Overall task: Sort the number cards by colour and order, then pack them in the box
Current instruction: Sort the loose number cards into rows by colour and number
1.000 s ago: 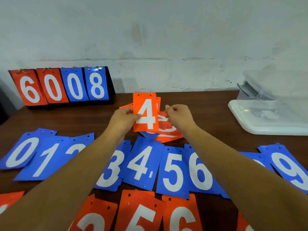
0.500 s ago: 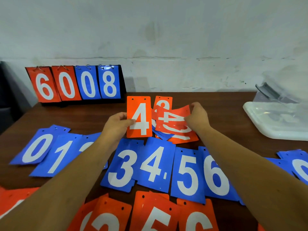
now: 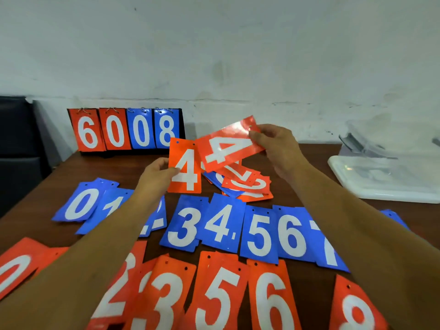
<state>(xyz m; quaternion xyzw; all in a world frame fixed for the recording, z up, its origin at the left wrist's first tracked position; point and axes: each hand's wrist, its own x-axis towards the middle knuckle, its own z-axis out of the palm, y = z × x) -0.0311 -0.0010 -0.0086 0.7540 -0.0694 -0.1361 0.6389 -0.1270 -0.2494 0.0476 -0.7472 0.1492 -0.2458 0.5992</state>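
Note:
My left hand (image 3: 159, 172) pinches an upright orange 4 card (image 3: 184, 171) by its left edge, above the table. My right hand (image 3: 277, 148) pinches a second orange 4 card (image 3: 227, 145) by its top right corner, tilted and lifted beside the first. Under them lies a small loose pile of orange and blue cards (image 3: 242, 184). A row of blue cards (image 3: 223, 225) runs 0 to 7 across the table. Closer to me lies a row of orange cards (image 3: 219, 294) showing 0, 2, 3, 5, 6, 8. The clear plastic box (image 3: 381, 182) stands at the right.
A flip scoreboard (image 3: 126, 131) reading 6008 stands against the white wall at the back left. A dark chair (image 3: 16, 144) is at the far left, beyond the table edge. The brown table (image 3: 307, 158) shows bare wood between the loose pile and the box.
My right hand has lifted a second orange 4 card off the loose pile and raised it beside the first. My left hand still holds its 4 card. The view has shifted left.

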